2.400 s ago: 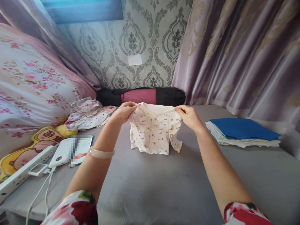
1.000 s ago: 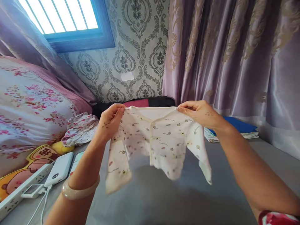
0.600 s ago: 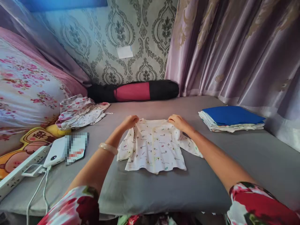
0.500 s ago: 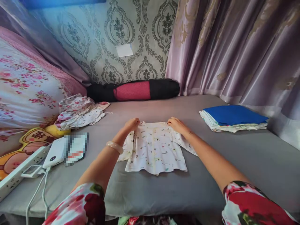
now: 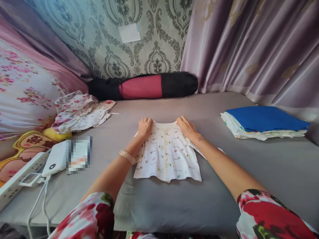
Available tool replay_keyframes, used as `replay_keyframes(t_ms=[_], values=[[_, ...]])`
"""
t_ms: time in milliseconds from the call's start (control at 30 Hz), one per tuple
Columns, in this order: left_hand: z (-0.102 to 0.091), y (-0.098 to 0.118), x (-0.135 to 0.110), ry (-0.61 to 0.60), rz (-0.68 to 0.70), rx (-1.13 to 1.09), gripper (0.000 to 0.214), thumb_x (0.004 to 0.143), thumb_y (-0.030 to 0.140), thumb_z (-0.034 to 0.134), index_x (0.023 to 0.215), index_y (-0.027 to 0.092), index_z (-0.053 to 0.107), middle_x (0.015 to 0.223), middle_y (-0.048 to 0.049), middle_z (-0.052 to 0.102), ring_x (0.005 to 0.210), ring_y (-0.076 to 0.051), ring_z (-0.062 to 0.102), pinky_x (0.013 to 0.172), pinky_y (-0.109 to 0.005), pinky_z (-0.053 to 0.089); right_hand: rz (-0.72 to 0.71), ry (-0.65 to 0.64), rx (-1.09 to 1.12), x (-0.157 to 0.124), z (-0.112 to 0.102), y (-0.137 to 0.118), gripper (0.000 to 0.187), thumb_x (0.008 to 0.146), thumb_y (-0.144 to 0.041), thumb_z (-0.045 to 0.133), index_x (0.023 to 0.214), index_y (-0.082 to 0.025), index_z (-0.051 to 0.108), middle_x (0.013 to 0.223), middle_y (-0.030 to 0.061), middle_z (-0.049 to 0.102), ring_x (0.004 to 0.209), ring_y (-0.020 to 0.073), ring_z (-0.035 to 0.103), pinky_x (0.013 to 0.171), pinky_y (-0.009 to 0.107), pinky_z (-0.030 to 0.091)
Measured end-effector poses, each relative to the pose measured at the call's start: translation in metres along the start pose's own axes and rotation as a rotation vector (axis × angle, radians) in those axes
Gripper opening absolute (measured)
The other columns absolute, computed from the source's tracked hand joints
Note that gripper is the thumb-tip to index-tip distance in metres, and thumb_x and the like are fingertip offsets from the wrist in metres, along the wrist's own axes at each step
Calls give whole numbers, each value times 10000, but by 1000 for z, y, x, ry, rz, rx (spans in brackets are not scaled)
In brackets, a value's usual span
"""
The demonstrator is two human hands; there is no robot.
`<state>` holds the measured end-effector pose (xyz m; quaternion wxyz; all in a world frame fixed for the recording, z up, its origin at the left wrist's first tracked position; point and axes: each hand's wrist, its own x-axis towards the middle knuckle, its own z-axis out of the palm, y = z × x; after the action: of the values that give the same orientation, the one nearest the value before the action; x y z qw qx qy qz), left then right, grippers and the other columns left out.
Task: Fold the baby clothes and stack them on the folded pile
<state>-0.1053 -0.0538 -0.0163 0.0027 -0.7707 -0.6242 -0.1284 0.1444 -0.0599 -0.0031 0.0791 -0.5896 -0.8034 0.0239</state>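
A small white baby shirt (image 5: pixel 165 151) with a tiny print and a pale yellow strip down its front lies spread on the grey bed sheet, neckline away from me. My left hand (image 5: pixel 145 128) is closed on its left shoulder, fingers curled over the edge. At the other shoulder, my right hand (image 5: pixel 185 127) grips the cloth beside the neckline. My fingertips are partly hidden. The forearms cover much of both sleeves; one cuff shows beyond my right forearm.
Folded cloths with a blue one on top (image 5: pixel 271 118) lie at right. Crumpled clothing (image 5: pixel 79 114) lies at left, with a power bank (image 5: pixel 55 158), cables and a power strip (image 5: pixel 23 179) nearer me. A black and red rolled bag (image 5: pixel 142 87) lies along the wall.
Both hands stay at the shirt's shoulders. My left hand has turned so that more of its back shows, and the neckline looks more spread. The camera view has shifted slightly.
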Motion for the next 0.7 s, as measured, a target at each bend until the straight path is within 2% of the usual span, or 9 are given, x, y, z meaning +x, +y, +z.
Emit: replay_keyframes(t_ms=[133, 367, 533, 633, 700], values=[[2, -4, 16, 85, 5, 75, 376, 1016, 309, 210, 1083, 162, 550, 1080, -160, 571, 1019, -291, 476, 848, -400, 334, -48, 38, -122, 23, -3, 2, 306, 1034, -257, 260, 1145, -189, 537, 1165, 125, 561, 973, 229, 585, 661, 300, 358], [4, -13, 42, 69, 77, 132, 340, 1005, 237, 231, 1110, 148, 542, 1090, -176, 562, 1027, -304, 468, 867, -429, 325, -153, 38, -206, 58, 1, 12, 298, 1027, -238, 279, 1130, -169, 549, 1117, 141, 560, 960, 238, 574, 665, 307, 354], [9, -15, 52, 76, 89, 170, 313, 990, 193, 252, 1089, 135, 544, 1087, -174, 577, 1043, -304, 496, 871, -419, 339, -162, 30, -195, 66, 4, 13, 305, 1022, -224, 280, 1119, -166, 563, 1122, 143, 577, 970, 230, 579, 702, 300, 369], [10, -15, 54, 26, 10, 41, 240, 979, 222, 330, 1023, 151, 555, 1073, -164, 599, 1044, -283, 533, 893, -400, 337, -119, -27, -110, 67, 5, 15, 285, 1016, -250, 323, 1108, -186, 585, 1135, 125, 600, 993, 216, 592, 730, 285, 384], [6, -19, 54, -2, -97, -74, 247, 973, 330, 387, 993, 154, 558, 1047, -155, 616, 1012, -275, 562, 882, -391, 344, -45, -38, 17, 69, 4, 19, 278, 1006, -313, 365, 1102, -204, 602, 1160, 110, 617, 994, 206, 606, 751, 276, 397]])
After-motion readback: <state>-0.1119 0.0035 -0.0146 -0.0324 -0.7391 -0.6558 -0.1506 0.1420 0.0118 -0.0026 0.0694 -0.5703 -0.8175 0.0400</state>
